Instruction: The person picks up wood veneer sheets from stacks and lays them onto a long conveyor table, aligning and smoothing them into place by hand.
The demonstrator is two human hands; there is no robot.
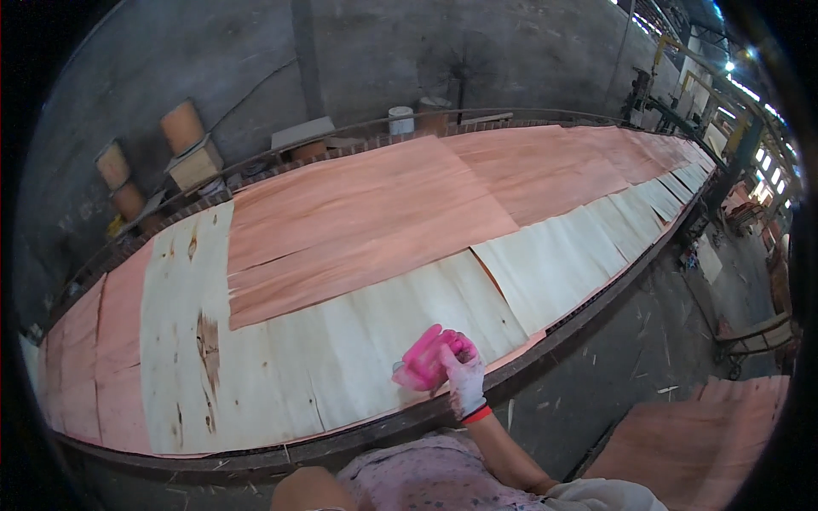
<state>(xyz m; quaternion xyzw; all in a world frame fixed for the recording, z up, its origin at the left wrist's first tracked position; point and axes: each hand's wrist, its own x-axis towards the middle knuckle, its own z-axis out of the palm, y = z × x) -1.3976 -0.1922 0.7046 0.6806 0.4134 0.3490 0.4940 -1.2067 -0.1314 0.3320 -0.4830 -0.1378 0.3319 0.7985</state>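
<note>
My right hand (464,379) wears a whitish work glove with pink on the fingers and a red cuff. Its fingers are closed on a bright pink glove (419,362), which looks loose, with no forearm leading into it. Both are over the front edge of a long bench covered with thin wood veneer. Pale veneer sheets (375,341) lie along the near side, nearest to my hand. Broad reddish veneer sheets (366,213) overlap them farther back. My left hand does not show; only bare skin, perhaps part of an arm or leg, appears at the lower edge.
A dark rim (520,375) borders the bench. More reddish sheets (690,443) lie in a low stack at the lower right. Behind the bench, along a grey wall, stand a white bucket (400,120), boxes and a fan (461,68). A cart (754,341) stands at the right.
</note>
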